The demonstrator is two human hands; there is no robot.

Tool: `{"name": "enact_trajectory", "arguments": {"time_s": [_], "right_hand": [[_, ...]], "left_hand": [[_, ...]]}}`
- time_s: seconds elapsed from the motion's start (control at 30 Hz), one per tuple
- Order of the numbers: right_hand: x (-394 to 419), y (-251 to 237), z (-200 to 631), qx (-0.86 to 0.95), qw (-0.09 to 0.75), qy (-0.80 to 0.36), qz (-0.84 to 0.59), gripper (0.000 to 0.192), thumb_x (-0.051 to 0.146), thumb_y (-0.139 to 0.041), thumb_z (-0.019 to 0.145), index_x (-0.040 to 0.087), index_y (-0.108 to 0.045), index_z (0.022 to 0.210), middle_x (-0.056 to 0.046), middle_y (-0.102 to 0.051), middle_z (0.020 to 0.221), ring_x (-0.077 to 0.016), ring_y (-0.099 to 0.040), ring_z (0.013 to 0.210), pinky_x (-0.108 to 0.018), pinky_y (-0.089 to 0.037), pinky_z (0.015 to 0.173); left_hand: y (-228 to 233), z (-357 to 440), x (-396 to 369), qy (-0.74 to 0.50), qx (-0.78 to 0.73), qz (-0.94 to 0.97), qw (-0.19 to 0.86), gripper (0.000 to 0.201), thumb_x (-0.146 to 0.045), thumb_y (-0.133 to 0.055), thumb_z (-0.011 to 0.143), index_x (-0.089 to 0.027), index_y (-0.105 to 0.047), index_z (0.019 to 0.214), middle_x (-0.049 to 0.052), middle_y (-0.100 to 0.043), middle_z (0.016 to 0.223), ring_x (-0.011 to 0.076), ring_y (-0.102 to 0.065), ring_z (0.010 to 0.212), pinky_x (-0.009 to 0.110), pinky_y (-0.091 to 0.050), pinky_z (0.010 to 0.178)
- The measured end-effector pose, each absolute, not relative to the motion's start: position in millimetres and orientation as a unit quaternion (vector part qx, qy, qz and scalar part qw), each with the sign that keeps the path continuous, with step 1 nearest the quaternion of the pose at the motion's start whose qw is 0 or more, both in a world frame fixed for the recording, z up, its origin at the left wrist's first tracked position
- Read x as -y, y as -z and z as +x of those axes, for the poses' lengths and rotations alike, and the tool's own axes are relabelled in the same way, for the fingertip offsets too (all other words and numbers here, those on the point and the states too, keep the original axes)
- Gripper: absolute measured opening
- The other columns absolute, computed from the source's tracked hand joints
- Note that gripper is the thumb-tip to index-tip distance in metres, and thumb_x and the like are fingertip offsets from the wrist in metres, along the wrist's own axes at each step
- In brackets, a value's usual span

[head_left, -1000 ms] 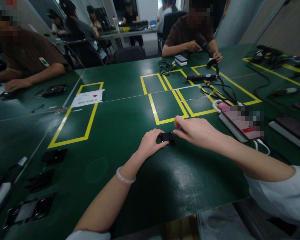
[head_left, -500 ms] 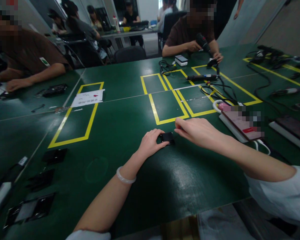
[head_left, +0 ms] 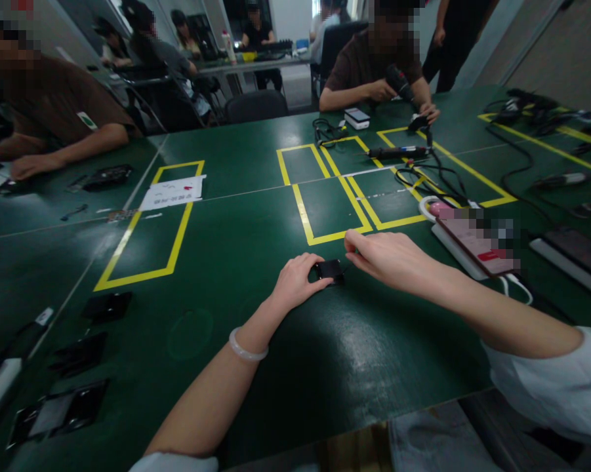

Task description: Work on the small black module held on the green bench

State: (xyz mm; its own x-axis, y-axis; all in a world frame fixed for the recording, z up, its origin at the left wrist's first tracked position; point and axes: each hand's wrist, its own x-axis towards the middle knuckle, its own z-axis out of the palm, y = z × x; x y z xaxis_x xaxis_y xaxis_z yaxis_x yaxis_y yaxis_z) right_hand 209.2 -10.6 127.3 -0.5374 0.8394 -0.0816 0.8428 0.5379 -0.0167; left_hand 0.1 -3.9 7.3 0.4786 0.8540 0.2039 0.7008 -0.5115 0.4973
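Note:
My left hand (head_left: 299, 278) grips a small black rectangular part (head_left: 330, 269) on the green table (head_left: 295, 367), thumb along its near side and fingers at its left and far side. Just right of the part, my right hand (head_left: 381, 255) is closed in a pinch, its fingertips turned toward the part with a small gap between. Whatever the right fingers hold, if anything, is too small or hidden to make out. A pale bangle (head_left: 247, 347) circles my left wrist.
Black parts (head_left: 107, 306) lie at the left. Yellow tape outlines (head_left: 315, 240) mark the table beyond my hands. To the right are a phone (head_left: 477, 242) on a white block, and cables (head_left: 443, 177). Across the table a co-worker (head_left: 374, 78) holds a power screwdriver (head_left: 398, 82).
My left hand and the black part stay in place; my right hand has barely shifted. In the background, a standing person has moved and shows more of their body at the upper right.

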Motion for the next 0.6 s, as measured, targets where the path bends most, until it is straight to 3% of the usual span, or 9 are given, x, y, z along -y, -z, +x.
{"name": "enact_trajectory", "arguments": {"time_s": [0.17, 0.33, 0.43, 0.6], "right_hand": [[11.0, -127.6, 211.4, -0.884, -0.004, 0.051, 0.465, 0.020, 0.026, -0.042, 0.089, 0.019, -0.045, 0.107, -0.005, -0.068, 0.088, -0.0185, -0.062, 0.069, -0.026, -0.025, 0.051], [11.0, -128.3, 210.6, -0.875, 0.014, 0.037, 0.482, 0.022, 0.036, -0.038, 0.093, 0.020, -0.046, 0.105, -0.006, -0.068, 0.083, -0.0200, -0.063, 0.070, -0.027, -0.023, 0.051], [10.6, -128.8, 210.7, -0.872, 0.040, 0.038, 0.486, 0.019, 0.032, -0.036, 0.094, 0.020, -0.047, 0.103, -0.005, -0.068, 0.082, -0.0197, -0.062, 0.067, -0.027, -0.021, 0.049], [10.8, -128.7, 212.1, -0.878, 0.007, 0.058, 0.475, 0.018, 0.027, -0.041, 0.090, 0.020, -0.045, 0.106, -0.005, -0.068, 0.087, -0.0181, -0.062, 0.070, -0.026, -0.024, 0.051]], "left_hand": [[-7.4, 0.5, 3.9, -0.221, -0.461, 0.841, 0.176, 0.034, -0.048, -0.061, 0.083, -0.021, -0.056, 0.104, 0.003, -0.061, 0.098, 0.0212, -0.058, 0.093, 0.033, -0.044, 0.079], [-7.3, 0.8, 3.7, -0.213, -0.465, 0.840, 0.179, 0.035, -0.048, -0.060, 0.084, -0.022, -0.056, 0.106, 0.004, -0.062, 0.099, 0.0221, -0.058, 0.094, 0.035, -0.044, 0.081], [-6.8, 0.7, 3.6, -0.215, -0.465, 0.840, 0.181, 0.035, -0.049, -0.060, 0.083, -0.022, -0.056, 0.105, 0.004, -0.062, 0.099, 0.0220, -0.058, 0.094, 0.035, -0.044, 0.081], [-6.2, 0.4, 3.9, -0.223, -0.462, 0.840, 0.179, 0.033, -0.047, -0.060, 0.083, -0.022, -0.056, 0.104, 0.003, -0.062, 0.099, 0.0216, -0.058, 0.093, 0.034, -0.044, 0.080]]}}
